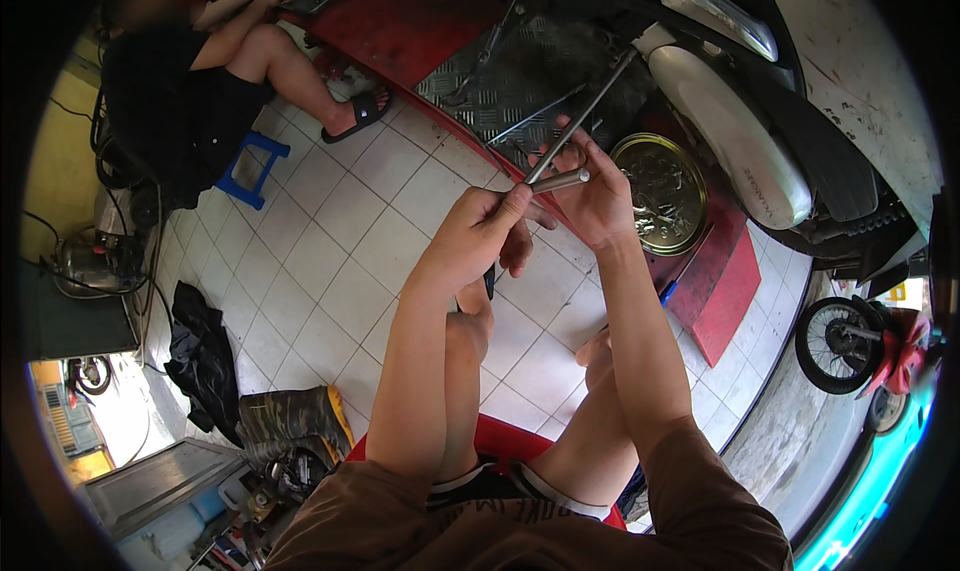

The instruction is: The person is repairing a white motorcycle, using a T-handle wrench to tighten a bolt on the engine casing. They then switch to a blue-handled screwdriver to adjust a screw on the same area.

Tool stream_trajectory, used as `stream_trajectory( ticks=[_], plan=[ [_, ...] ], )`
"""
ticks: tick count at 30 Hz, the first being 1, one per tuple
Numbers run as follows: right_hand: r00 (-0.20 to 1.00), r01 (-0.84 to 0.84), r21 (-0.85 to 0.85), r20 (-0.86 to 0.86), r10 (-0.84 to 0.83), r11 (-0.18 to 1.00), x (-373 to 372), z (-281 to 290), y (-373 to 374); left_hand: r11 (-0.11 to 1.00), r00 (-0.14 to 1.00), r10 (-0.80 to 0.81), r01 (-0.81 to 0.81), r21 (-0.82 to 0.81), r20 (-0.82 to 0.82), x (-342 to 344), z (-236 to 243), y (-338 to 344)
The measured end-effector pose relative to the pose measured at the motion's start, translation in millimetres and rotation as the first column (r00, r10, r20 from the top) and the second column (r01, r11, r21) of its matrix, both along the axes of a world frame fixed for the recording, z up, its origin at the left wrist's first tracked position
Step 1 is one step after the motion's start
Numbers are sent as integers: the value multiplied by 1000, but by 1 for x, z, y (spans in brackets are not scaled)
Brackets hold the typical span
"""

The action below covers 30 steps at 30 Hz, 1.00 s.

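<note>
Brown sleeves (400,516) fill the bottom edge, and the person's bare knees rise above a red stool (500,439) that is mostly hidden under them. At mid-frame the left hand (478,233) is closed around the near end of a short metal tube (558,181), thumb pressed on top. The right hand (598,196), just beside it, curls its fingers around a long thin rod (590,106) that runs up and to the right from the tube; whether the rod enters the tube is hard to make out. A dark object under the left hand is too hidden to name. Right of the hands a round brass-coloured tin (660,193) sits on a red ramp (725,286). A scooter (730,131) is cut off at the upper right. At upper left another person (190,81) sits on a blue stool (250,166), partly out of frame.
</note>
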State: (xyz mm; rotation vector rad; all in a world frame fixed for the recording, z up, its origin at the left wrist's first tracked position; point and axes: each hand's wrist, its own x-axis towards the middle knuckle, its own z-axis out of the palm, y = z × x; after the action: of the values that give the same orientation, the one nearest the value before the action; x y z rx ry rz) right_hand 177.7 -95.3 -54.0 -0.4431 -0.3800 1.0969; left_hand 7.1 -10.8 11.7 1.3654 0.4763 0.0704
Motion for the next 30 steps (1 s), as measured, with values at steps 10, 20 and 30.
stream_trajectory(
  ticks=[10, 20, 30],
  plan=[
    [991, 120, -171, -44, -129, 978, -19, -13, 12, 884, 995, -88, 95, 458, -37, -1, 15, -11],
    [984, 176, -179, 11, -177, 968, -24, 1, -2, 799, 976, 149, -214, 562, 160, -9, 34, -33],
    [978, 208, -222, 37, -205, 953, -28, 0, 4, 656, 923, 322, -379, 652, 213, -14, -14, -31]
  ],
)
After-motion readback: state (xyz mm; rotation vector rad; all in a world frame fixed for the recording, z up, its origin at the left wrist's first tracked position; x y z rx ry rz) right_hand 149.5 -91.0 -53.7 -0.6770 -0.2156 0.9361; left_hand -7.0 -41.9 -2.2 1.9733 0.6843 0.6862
